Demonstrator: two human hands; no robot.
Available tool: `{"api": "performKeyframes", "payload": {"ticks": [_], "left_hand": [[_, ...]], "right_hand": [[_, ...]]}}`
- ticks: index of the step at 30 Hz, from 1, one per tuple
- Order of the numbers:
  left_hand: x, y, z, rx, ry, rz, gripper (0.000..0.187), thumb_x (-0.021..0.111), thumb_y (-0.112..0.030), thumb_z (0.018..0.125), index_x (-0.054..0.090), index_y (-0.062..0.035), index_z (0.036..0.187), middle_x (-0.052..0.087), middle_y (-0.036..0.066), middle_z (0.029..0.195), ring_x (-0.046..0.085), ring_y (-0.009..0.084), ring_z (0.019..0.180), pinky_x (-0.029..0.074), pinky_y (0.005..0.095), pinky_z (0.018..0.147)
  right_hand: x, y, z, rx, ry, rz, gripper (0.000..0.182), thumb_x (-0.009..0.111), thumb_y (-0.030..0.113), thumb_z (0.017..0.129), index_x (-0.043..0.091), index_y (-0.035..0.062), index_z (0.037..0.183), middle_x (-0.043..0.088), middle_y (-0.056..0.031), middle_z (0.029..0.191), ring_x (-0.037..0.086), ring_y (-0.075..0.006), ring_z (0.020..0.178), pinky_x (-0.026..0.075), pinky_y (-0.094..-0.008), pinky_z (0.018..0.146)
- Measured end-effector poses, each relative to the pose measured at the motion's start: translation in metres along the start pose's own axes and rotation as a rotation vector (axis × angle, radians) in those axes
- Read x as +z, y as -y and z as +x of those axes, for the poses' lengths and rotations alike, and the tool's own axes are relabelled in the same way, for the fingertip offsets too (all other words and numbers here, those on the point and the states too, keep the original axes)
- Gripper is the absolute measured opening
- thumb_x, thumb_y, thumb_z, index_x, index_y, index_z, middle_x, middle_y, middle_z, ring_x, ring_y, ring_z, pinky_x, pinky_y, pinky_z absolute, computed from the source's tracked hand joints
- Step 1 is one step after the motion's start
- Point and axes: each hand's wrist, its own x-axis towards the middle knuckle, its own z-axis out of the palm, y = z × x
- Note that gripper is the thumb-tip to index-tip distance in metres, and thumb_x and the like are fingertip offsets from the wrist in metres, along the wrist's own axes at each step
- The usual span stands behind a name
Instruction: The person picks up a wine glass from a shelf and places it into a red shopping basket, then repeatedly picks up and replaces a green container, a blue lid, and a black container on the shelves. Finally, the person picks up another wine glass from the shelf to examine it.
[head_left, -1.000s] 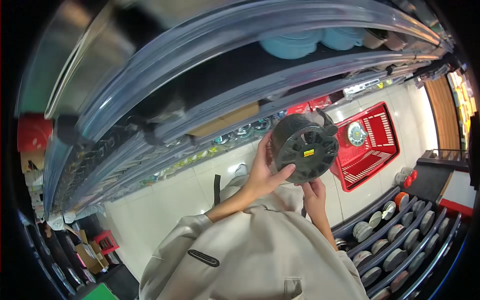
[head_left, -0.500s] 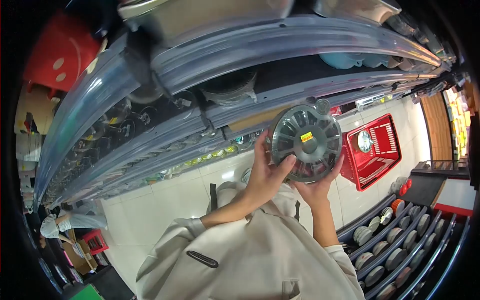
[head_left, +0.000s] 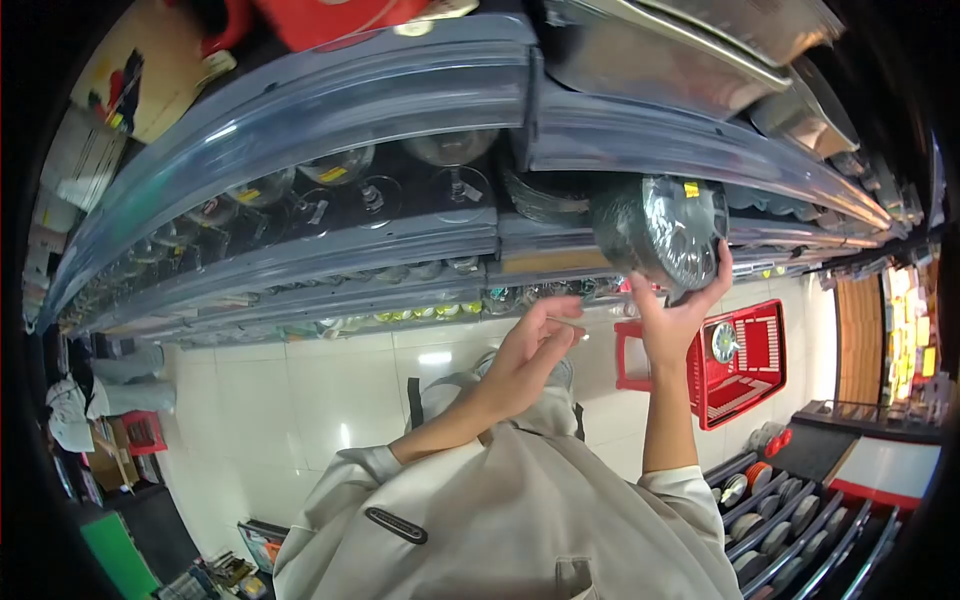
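My right hand (head_left: 680,310) grips a round, plastic-wrapped container (head_left: 655,232) with a spoke-patterned face and a small yellow price sticker. The container is tilted on its side at the opening of the middle shelf, just under the upper shelf's edge. Lower and to the left, my left hand (head_left: 535,350) holds nothing, its fingers partly bent and apart from the thumb. Beside the container on the same shelf sits a clear wrapped bowl-like item (head_left: 545,203), partly in shadow.
Stemmed glasses (head_left: 372,200) line the shelf at left. Metal pans (head_left: 660,70) sit on the upper shelf. A red basket (head_left: 745,385) with a round shiny item stands on the floor at right, near racks of dishes (head_left: 775,530). Another person (head_left: 75,410) is at far left.
The container has gone from both hands in front of my body up to the shelf, in my right hand alone. My left hand has let go of it. The view has shifted.
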Motion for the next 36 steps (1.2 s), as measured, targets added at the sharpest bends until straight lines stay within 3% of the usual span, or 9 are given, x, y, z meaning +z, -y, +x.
{"api": "performKeyframes", "payload": {"ticks": [3,13,15,22,27,29,34,35,36], "left_hand": [[-0.010,0.001,-0.007,-0.025,0.011,-0.079,0.038,0.044,-0.023,0.098,0.040,0.0005,0.127,0.049,0.011,0.120,0.052,0.0164,0.106,0.039,0.0309,0.094],[-0.029,-0.014,-0.012,0.054,-0.062,-0.005,0.038,0.039,-0.024,0.099,0.043,0.0025,0.126,0.050,0.011,0.122,0.053,0.0170,0.106,0.040,0.0322,0.095],[-0.031,-0.015,-0.011,0.071,-0.068,0.026,0.038,0.039,-0.025,0.099,0.044,0.0023,0.125,0.051,0.011,0.122,0.053,0.0165,0.105,0.041,0.0318,0.094],[-0.031,-0.016,-0.001,0.056,-0.079,0.071,0.039,0.039,-0.027,0.099,0.045,0.0023,0.124,0.053,0.011,0.119,0.054,0.0166,0.105,0.042,0.0318,0.092],[-0.028,-0.010,0.014,0.017,-0.087,0.037,0.037,0.040,-0.026,0.100,0.047,0.0013,0.122,0.050,0.010,0.120,0.053,0.0165,0.106,0.041,0.0299,0.092],[-0.025,-0.005,0.021,0.019,-0.066,0.056,0.037,0.039,-0.027,0.100,0.047,0.0013,0.122,0.050,0.010,0.120,0.054,0.0169,0.105,0.041,0.0301,0.093],[-0.015,0.003,0.038,-0.007,-0.010,0.122,0.037,0.038,-0.027,0.100,0.050,0.0016,0.119,0.054,0.011,0.113,0.056,0.0173,0.100,0.042,0.0300,0.091],[-0.014,0.007,0.041,-0.026,-0.051,0.140,0.035,0.038,-0.026,0.100,0.051,0.0017,0.116,0.056,0.010,0.108,0.056,0.0170,0.097,0.042,0.0300,0.089],[-0.013,0.010,0.046,-0.050,-0.082,0.160,0.033,0.038,-0.025,0.100,0.053,0.0018,0.113,0.059,0.009,0.102,0.057,0.0166,0.094,0.043,0.0300,0.087]], "right_hand": [[0.018,0.012,0.022,0.028,0.028,0.004,0.097,0.078,0.006,0.067,0.015,0.0079,0.140,0.038,-0.0180,0.127,0.045,-0.0245,0.114,0.036,-0.0360,0.099],[0.070,0.033,0.056,0.015,0.183,-0.008,0.088,0.079,0.011,0.068,0.023,-0.0009,0.134,0.044,-0.0169,0.124,0.047,-0.0227,0.109,0.035,-0.0333,0.096],[0.073,0.036,0.059,0.110,0.280,0.023,0.082,0.079,0.011,0.067,0.028,-0.0010,0.130,0.048,-0.0159,0.119,0.049,-0.0215,0.106,0.038,-0.0334,0.094],[0.082,0.040,0.061,0.048,0.265,-0.078,0.074,0.080,0.011,0.066,0.034,-0.0053,0.122,0.054,-0.0174,0.112,0.055,-0.0215,0.097,0.044,-0.0323,0.086],[0.082,0.019,0.056,-0.056,0.235,-0.211,0.074,0.080,0.010,0.067,0.032,-0.0058,0.122,0.053,-0.0176,0.112,0.055,-0.0227,0.100,0.043,-0.0333,0.088],[0.077,0.018,0.055,-0.020,0.236,-0.123,0.078,0.083,0.023,0.063,0.038,-0.0062,0.120,0.049,-0.0235,0.113,0.049,-0.0337,0.106,0.039,-0.0381,0.093],[0.048,0.004,0.031,-0.085,0.206,-0.139,0.104,0.079,0.016,0.069,0.007,-0.0035,0.141,0.034,-0.0247,0.138,0.040,-0.0325,0.126,0.033,-0.0420,0.102],[0.043,-0.007,0.025,-0.064,0.149,-0.157,0.104,0.079,0.016,0.069,0.007,-0.0035,0.141,0.034,-0.0247,0.138,0.040,-0.0325,0.126,0.033,-0.0420,0.102],[0.038,-0.015,0.019,-0.068,0.107,-0.047,0.094,0.079,0.017,0.069,0.019,-0.0043,0.138,0.039,-0.0233,0.133,0.044,-0.0323,0.121,0.036,-0.0399,0.100]]}}
